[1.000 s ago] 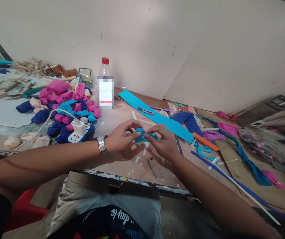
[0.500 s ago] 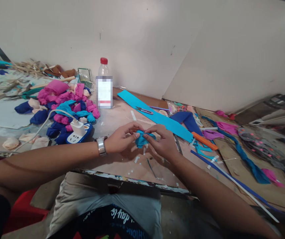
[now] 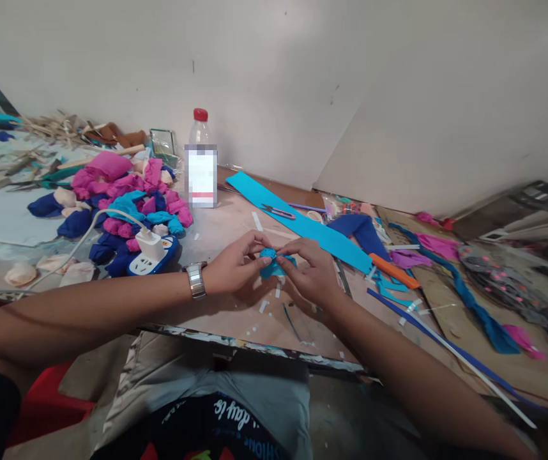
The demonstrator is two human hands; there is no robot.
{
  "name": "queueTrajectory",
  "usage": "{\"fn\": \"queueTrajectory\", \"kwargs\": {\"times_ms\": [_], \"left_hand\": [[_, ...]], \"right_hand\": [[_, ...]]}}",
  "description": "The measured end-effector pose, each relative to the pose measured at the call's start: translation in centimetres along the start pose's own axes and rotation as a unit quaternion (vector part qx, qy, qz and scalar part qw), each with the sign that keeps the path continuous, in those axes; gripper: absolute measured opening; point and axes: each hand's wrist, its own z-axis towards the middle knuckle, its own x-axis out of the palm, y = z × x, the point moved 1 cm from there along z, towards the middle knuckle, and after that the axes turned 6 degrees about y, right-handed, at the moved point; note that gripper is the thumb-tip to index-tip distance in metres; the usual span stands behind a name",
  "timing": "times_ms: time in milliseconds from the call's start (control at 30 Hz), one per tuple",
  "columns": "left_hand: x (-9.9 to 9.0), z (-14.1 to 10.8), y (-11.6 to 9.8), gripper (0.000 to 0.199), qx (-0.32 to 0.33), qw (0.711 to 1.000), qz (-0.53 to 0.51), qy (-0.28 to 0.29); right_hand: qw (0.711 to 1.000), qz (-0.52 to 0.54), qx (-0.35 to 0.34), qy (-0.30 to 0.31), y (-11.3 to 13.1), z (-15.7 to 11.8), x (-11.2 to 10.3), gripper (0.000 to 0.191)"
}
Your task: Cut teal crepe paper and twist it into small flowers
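Note:
A small piece of turquoise fabric (image 3: 272, 268), gathered at its top, is held between both hands above the table (image 3: 226, 313). My left hand (image 3: 238, 263) pinches its left side between thumb and fingers. On the right side, my right hand (image 3: 310, 271) grips the same piece with thumb and index finger. Behind the hands lies a long bright blue strip (image 3: 322, 236) with small thread snips (image 3: 278, 212) resting on it. White scraps lie on the table below the hands.
Left are a pile of pink and blue fabric pieces (image 3: 125, 185), a power strip (image 3: 147, 259) with a charger, and a red-capped bottle (image 3: 200, 166). An orange cutter (image 3: 393, 271) and a dark blue strip (image 3: 437, 338) lie right.
The turquoise piece has been turned and bunched, so its gathered top shows more and its lower part looks smaller. Both hands have stayed nearly in place.

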Motion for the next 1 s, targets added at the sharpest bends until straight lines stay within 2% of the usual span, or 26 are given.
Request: {"fn": "queueTrajectory", "kwargs": {"times_ms": [233, 400, 533, 700, 867, 1000], "left_hand": [[-0.27, 0.09, -0.22, 0.02, 0.014, 0.997, 0.071, -0.017], [-0.69, 0.14, -0.16, 0.022, -0.007, 0.991, 0.12, -0.061], [-0.66, 0.14, 0.01, 0.026, 0.002, 0.989, 0.118, -0.087], [-0.44, -0.04, -0.02, 0.021, 0.017, 0.989, 0.121, -0.079], [-0.32, -0.2, -0.08, 0.034, 0.0, 0.991, 0.109, -0.073], [-0.37, -0.17, -0.09, 0.029, -0.003, 0.991, 0.107, -0.075]], "right_hand": [[0.999, -0.017, 0.03, 0.012, -0.06, 0.15, 0.05, 0.018], [1.0, -0.009, 0.02, 0.018, 0.01, 0.23, 0.18, 0.022], [1.0, -0.002, 0.029, 0.008, -0.08, 0.11, 0.14, 0.023], [0.999, 0.017, 0.05, 0.002, -0.15, 0.02, 0.12, 0.025], [0.999, 0.018, 0.041, -0.005, -0.08, 0.0, 0.21, 0.028], [1.0, 0.015, 0.025, -0.002, -0.11, -0.04, 0.2, 0.027]]}}
